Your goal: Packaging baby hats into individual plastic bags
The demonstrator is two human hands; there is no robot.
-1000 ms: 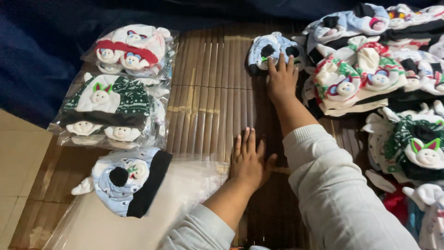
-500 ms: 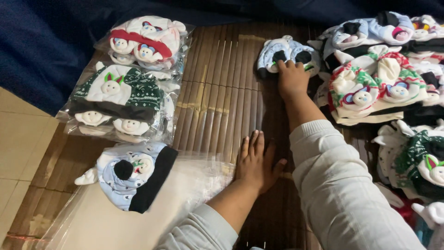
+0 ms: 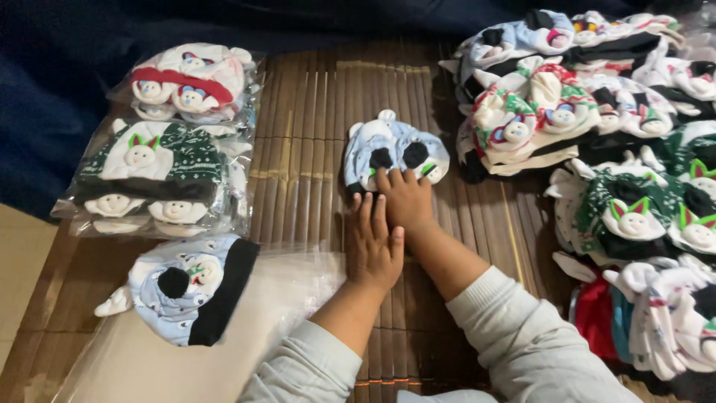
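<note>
Slatted bamboo tabletop [image 3: 313, 149]: right hand [image 3: 406, 198] presses spread fingers on a light-blue baby hat [image 3: 394, 149], left hand [image 3: 373, 246] flat beside. Soft, light; likely grasped by its brim.

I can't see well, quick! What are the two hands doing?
Left hand: open, flat on the bamboo mat, holding nothing.
Right hand: open, fingers pressing on the light blue baby hat.
</note>
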